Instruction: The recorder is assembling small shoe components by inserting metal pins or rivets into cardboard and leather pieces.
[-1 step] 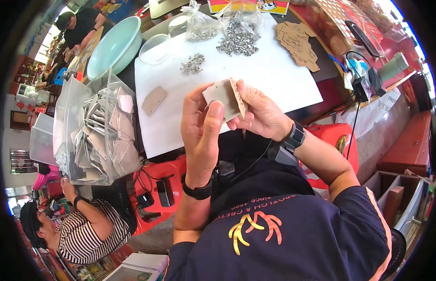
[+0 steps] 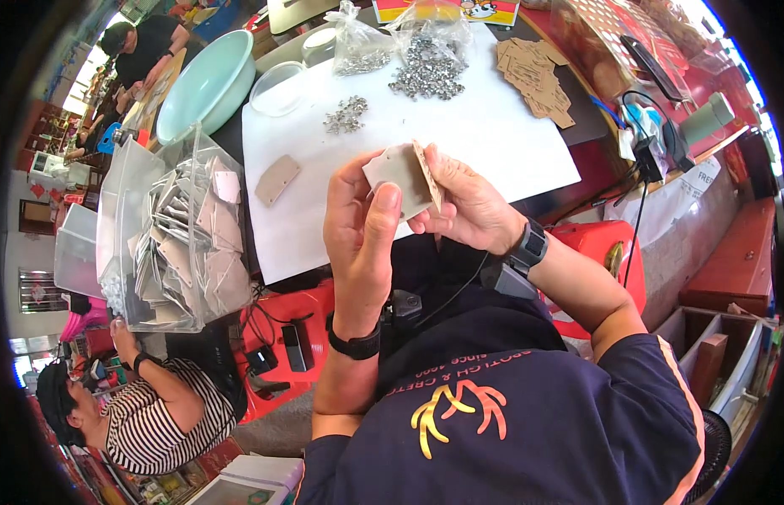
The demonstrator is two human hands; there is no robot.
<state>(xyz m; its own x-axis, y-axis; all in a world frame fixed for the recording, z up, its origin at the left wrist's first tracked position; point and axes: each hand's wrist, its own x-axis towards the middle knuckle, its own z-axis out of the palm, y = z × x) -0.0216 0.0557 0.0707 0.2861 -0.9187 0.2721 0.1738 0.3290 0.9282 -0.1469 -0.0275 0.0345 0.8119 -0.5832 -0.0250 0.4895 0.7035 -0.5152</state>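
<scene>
In front of my chest, over the near edge of the white sheet (image 2: pixel 493 160), my left hand (image 2: pixel 358 231) grips a flat greyish-beige board (image 2: pixel 399 175), thumb lying across its face. My right hand (image 2: pixel 476 206) pinches a tan board piece (image 2: pixel 428 172), standing at an angle along the first board's right edge. Whether the two are joined cannot be made out. Left of my hands lies a loose beige board (image 2: pixel 278 180). Beyond them are a small heap of metal bits (image 2: pixel 346 116), a larger metal heap (image 2: pixel 427 80) and a stack of tan pieces (image 2: pixel 533 82).
A clear plastic bin (image 2: pixel 198 286) full of beige boards (image 2: pixel 175 244) stands at the left, with a pale green basin (image 2: pixel 202 88) behind it. A person in stripes (image 2: pixel 169 412) is lower left; another person (image 2: pixel 156 42) works farther back. Cables (image 2: pixel 640 181) hang at right.
</scene>
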